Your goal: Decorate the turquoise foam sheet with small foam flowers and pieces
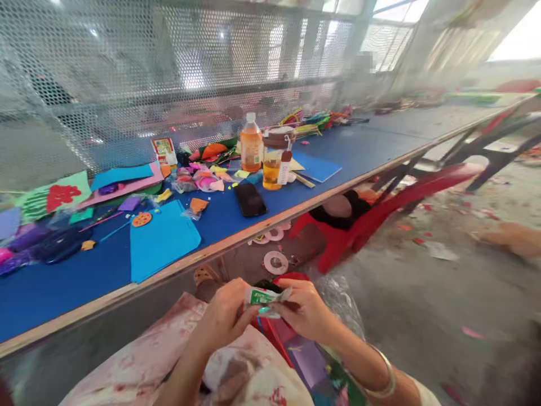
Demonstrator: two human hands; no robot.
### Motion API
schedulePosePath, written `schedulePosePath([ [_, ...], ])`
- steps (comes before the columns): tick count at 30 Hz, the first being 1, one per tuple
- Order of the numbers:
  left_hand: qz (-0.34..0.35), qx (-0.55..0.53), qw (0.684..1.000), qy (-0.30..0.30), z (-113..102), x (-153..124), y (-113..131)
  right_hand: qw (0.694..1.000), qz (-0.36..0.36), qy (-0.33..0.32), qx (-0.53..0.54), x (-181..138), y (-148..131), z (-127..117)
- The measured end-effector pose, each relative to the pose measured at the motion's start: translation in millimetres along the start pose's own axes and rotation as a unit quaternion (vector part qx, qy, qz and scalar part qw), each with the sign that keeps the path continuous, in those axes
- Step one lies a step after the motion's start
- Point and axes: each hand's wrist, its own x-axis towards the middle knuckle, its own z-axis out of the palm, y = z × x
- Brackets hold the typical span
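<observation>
Between my two hands, over my lap, is a small white and green packet [262,297] with a bit of turquoise showing at its lower edge. My left hand [228,310] pinches its left end between thumb and fingers. At the other end, my right hand [302,307] grips the crumpled right corner in the same way. Whatever the packet contains cannot be made out. Below my hands lie a red item and a clear bag with a purple sheet [310,361], partly hidden by my right forearm.
A long blue table [220,223] runs ahead of me. It bears blue sheets [163,242], a black phone [250,200], a drink bottle [251,144], a brown-lidded cup [273,169] and colourful craft scraps. A perforated metal screen [169,67] stands behind. A red chair [380,208] is at right.
</observation>
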Motion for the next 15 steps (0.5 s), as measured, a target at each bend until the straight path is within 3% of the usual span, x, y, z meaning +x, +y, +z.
schedulePosePath([
  [5, 0.033, -0.004, 0.999, 0.029, -7, -5, 5, 0.991, 0.005, -0.132, 0.023, 15, -19, -10],
  [11, 0.026, -0.034, 0.998, 0.043, -14, -7, 13, 0.995, -0.016, -0.048, 0.083, 21, -26, -5],
  [15, 0.024, -0.064, 0.997, 0.041, -24, -4, 24, 0.992, -0.058, -0.048, 0.097, 25, -33, -3],
])
